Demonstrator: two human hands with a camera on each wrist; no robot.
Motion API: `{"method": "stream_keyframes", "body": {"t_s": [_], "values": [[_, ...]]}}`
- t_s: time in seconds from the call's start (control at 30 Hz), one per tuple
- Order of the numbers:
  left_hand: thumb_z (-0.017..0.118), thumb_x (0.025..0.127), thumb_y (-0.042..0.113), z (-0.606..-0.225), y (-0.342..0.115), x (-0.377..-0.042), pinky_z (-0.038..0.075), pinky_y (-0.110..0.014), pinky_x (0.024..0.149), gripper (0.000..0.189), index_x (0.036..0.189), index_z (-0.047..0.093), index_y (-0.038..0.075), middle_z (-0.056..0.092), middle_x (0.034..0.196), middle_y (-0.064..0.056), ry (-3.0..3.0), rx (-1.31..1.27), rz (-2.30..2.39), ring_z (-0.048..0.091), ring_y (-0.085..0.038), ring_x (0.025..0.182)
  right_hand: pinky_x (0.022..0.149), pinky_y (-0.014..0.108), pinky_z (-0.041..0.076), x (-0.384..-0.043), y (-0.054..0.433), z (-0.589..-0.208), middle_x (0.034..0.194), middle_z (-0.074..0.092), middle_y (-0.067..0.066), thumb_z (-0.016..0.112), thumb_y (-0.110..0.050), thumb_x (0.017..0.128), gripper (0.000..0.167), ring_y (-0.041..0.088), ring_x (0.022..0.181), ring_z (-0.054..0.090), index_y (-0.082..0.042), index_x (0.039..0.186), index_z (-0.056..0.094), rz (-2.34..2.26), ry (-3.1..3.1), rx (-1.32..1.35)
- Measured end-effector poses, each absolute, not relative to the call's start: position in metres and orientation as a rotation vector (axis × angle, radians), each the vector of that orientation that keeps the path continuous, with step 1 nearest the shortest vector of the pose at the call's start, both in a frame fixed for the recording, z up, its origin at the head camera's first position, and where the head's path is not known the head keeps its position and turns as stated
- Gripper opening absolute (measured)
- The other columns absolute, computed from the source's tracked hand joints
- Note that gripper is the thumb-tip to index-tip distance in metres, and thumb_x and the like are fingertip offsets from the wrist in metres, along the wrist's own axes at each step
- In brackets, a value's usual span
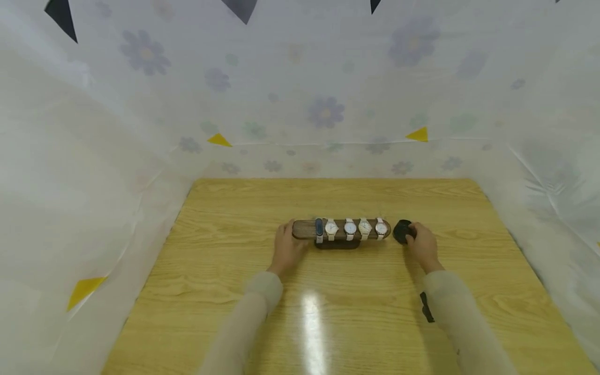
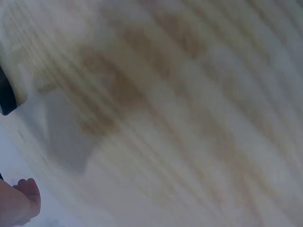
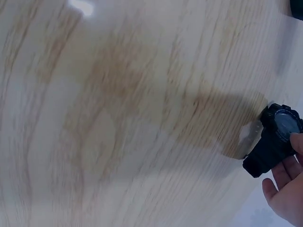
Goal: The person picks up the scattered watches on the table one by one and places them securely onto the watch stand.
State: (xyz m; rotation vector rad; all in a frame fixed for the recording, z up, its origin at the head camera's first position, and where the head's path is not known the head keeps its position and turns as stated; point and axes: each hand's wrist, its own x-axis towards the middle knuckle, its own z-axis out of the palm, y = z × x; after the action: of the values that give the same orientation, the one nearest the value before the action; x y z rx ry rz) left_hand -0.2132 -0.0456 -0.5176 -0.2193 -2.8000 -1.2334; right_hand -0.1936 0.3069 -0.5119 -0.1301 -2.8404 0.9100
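Observation:
A watch stand (image 1: 304,229) with a dark wooden bar and dark base (image 1: 337,244) sits on the table. My left hand (image 1: 287,247) grips the bar's left end; in the left wrist view that hand (image 2: 21,203) shows curled fingers at the lower left edge. Strapped along the bar are a slim dark-faced watch (image 1: 320,227) and several white-strapped round watches (image 1: 350,228). Just right of the bar, my right hand (image 1: 424,247) pinches a black watch (image 1: 401,232). The right wrist view shows the thumb on the face of this black watch (image 3: 279,130), its strap hanging down.
A black strap-like thing (image 1: 426,308) lies on the wooden table (image 1: 211,312), partly covered by the right sleeve (image 1: 457,307). Pale flowered sheeting (image 1: 281,78) encloses the table at the back and sides.

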Motion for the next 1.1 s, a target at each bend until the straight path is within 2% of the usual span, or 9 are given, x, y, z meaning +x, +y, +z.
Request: {"method": "stream_keyframes", "body": {"t_s": [0.2, 0.4, 0.53, 0.63, 0.73, 0.87, 0.97, 1.1], "values": [[0.063, 0.085, 0.012, -0.54, -0.036, -0.192, 0.041, -0.049, 0.097, 0.06, 0.132, 0.037, -0.013, 0.047, 0.12, -0.028, -2.635, 0.005, -1.528, 0.047, -0.038, 0.112, 0.083, 0.054, 0.048, -0.179, 0.299, -0.514, 0.105, 0.058, 0.036, 0.055, 0.003, 0.088, 0.026, 0.047, 0.097, 0.057, 0.015, 0.111, 0.053, 1.015, -2.772, -0.082], [0.06, 0.082, 0.002, -0.548, -0.024, -0.177, 0.045, -0.05, 0.088, 0.041, 0.118, 0.051, -0.015, 0.053, 0.107, -0.028, -2.545, -0.003, -1.601, 0.051, -0.038, 0.1, 0.082, 0.052, 0.05, -0.153, 0.286, -0.516, 0.105, 0.062, 0.031, 0.059, 0.001, 0.087, 0.026, 0.043, 0.097, 0.061, 0.011, 0.111, 0.057, 1.079, -2.75, 0.024], [0.06, 0.082, 0.001, -0.552, -0.017, -0.171, 0.045, -0.049, 0.089, 0.03, 0.109, 0.058, -0.011, 0.057, 0.105, -0.025, -2.569, -0.093, -1.617, 0.054, -0.037, 0.101, 0.08, 0.05, 0.051, -0.14, 0.276, -0.514, 0.103, 0.064, 0.029, 0.061, 0.0, 0.086, 0.026, 0.041, 0.094, 0.063, 0.011, 0.109, 0.06, 1.127, -2.741, 0.073], [0.06, 0.084, 0.001, -0.55, -0.01, -0.167, 0.046, -0.048, 0.09, 0.027, 0.109, 0.059, -0.01, 0.06, 0.106, -0.025, -2.584, -0.175, -1.672, 0.056, -0.036, 0.101, 0.081, 0.048, 0.052, -0.136, 0.266, -0.508, 0.105, 0.063, 0.029, 0.061, 0.0, 0.086, 0.025, 0.041, 0.095, 0.062, 0.011, 0.109, 0.06, 1.213, -2.758, 0.116], [0.059, 0.085, 0.002, -0.544, -0.003, -0.164, 0.049, -0.044, 0.088, 0.027, 0.11, 0.06, -0.01, 0.061, 0.105, -0.025, -2.59, -0.27, -1.772, 0.058, -0.035, 0.1, 0.079, 0.037, 0.055, -0.137, 0.256, -0.505, 0.106, 0.064, 0.026, 0.06, -0.003, 0.088, 0.025, 0.037, 0.096, 0.063, 0.008, 0.111, 0.061, 1.315, -2.785, 0.162], [0.059, 0.089, 0.009, -0.535, 0.006, -0.163, 0.051, -0.036, 0.087, 0.028, 0.111, 0.06, -0.007, 0.062, 0.109, -0.021, -2.605, -0.399, -1.84, 0.059, -0.031, 0.1, 0.076, 0.022, 0.053, -0.14, 0.244, -0.499, 0.107, 0.065, 0.024, 0.059, -0.008, 0.089, 0.027, 0.021, 0.094, 0.064, 0.007, 0.112, 0.062, 1.494, -2.789, 0.255], [0.059, 0.091, 0.015, -0.525, 0.009, -0.164, 0.051, -0.033, 0.086, 0.029, 0.112, 0.06, -0.004, 0.062, 0.111, -0.017, -2.616, -0.471, -1.837, 0.058, -0.029, 0.101, 0.076, 0.018, 0.05, -0.142, 0.236, -0.496, 0.109, 0.064, 0.025, 0.058, -0.01, 0.09, 0.028, 0.013, 0.093, 0.063, 0.008, 0.112, 0.061, 1.618, -2.772, 0.319], [0.057, 0.093, 0.018, -0.509, 0.011, -0.166, 0.05, -0.032, 0.084, 0.03, 0.114, 0.061, -0.001, 0.062, 0.114, -0.014, -2.653, -0.555, -1.847, 0.056, -0.027, 0.104, 0.077, 0.018, 0.05, -0.145, 0.229, -0.493, 0.111, 0.062, 0.027, 0.056, -0.008, 0.091, 0.027, 0.024, 0.097, 0.063, 0.009, 0.113, 0.06, 1.7, -2.773, 0.392]]}}
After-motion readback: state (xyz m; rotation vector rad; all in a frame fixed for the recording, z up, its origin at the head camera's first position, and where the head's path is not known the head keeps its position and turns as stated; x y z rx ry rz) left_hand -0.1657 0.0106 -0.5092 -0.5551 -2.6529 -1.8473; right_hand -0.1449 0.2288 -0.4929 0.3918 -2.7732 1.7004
